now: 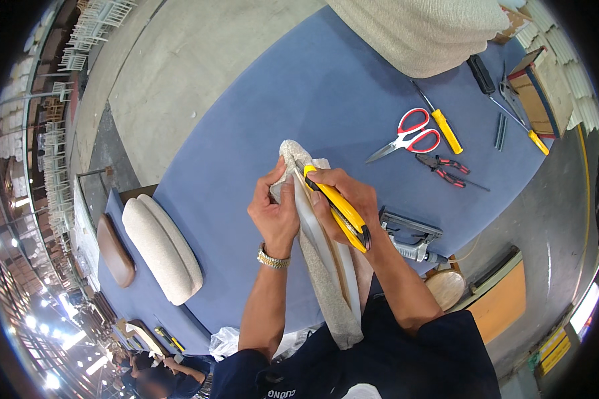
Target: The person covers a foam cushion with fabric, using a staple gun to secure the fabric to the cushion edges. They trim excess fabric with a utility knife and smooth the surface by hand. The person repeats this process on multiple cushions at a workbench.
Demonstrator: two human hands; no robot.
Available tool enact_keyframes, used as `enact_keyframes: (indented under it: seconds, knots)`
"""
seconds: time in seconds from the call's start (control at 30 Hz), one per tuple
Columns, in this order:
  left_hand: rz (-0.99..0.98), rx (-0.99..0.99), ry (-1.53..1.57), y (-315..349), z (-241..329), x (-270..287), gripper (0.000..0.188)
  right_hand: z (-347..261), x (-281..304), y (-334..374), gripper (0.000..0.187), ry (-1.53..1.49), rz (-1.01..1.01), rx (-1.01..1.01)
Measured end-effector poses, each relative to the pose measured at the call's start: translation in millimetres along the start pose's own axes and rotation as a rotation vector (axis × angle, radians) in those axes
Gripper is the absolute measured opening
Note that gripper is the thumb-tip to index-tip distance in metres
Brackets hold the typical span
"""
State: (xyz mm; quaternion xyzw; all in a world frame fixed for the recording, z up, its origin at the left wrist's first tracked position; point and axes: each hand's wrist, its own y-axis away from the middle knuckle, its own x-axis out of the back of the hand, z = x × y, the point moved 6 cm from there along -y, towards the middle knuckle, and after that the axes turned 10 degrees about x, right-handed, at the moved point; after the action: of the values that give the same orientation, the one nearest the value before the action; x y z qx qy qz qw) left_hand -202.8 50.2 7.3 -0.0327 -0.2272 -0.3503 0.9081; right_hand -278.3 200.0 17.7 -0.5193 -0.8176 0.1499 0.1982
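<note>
A long padded piece in beige fabric (323,292) stands on edge in front of my body, its inner side with white foam and a brown board strip showing. Near its far end my left hand (276,206) is closed on the fabric, thumb pressing the edge. In my right hand (353,199) is a yellow utility knife (339,211), its front end close to the fabric by my left thumb. The blade tip is too small to make out.
On the blue table (226,146) lie red-and-white scissors (412,137), a yellow screwdriver (447,130), pliers (446,166) and a staple gun (412,236). Beige cushions (161,249) are at left, stacked beige fabric pieces (422,33) at the far side. A co-worker (170,376) is lower left.
</note>
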Motion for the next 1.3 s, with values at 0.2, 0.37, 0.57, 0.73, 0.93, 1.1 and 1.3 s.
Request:
enact_keyframes:
  seconds: [0.2,0.37,0.57,0.73,0.93,1.1,1.3]
  knots:
    - [-0.005,0.103,0.098,-1.3,-4.7,2.8,0.013,-3.7,-0.5,0.7,0.025,-0.048,0.041,0.017]
    - [-0.022,0.044,0.067,-7.3,-4.3,7.8,0.021,-5.9,-0.7,8.7,0.026,-0.052,0.082,0.068]
    - [-0.082,-0.265,-0.301,-11.7,34.9,2.2,0.031,-0.2,6.0,11.4,0.027,-0.119,0.184,0.011]
    - [-0.074,-0.153,-0.388,-19.4,46.5,4.3,0.029,4.9,46.0,-8.0,0.021,0.05,0.317,0.06]
    - [-0.041,-0.11,-0.352,-27.6,39.4,2.6,0.028,75.4,59.2,-19.6,0.032,0.641,-0.517,-0.588]
    - [-0.009,-0.114,-0.339,-26.0,32.6,4.5,0.026,70.5,67.1,-17.9,0.045,0.668,-0.453,-0.329]
    - [-0.065,-0.165,-0.351,-28.9,33.2,0.8,0.027,26.3,5.3,-68.6,0.034,-0.056,-0.303,-0.155]
